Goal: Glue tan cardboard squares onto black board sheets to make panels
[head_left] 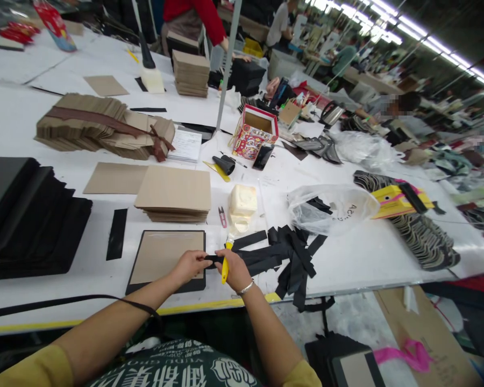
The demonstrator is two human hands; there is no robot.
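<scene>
Black strip [214,258] spans the short gap between the two hands, by the right edge of a brown board [165,258] lying on a black sheet [199,285]. I see the left hand [191,267] pinching one end of the strip between thumb and fingertips. The right hand [236,271] has thumb and fingers closed at the other end, with a yellow brush [225,266] in the same grip; which fingers bear on which I cannot tell. Beyond the brush sits a whitish tub [243,200]; what it holds I can't make out. To its right, a clear plastic bag [355,207] lies on its side with black strips [319,205] inside, and a loose pile of strips [292,258] spreads just outside it. Farther back I have a red patterned box [250,141], open at the top, its brown inner walls showing, and a dark phone [263,156] at its near side.
</scene>
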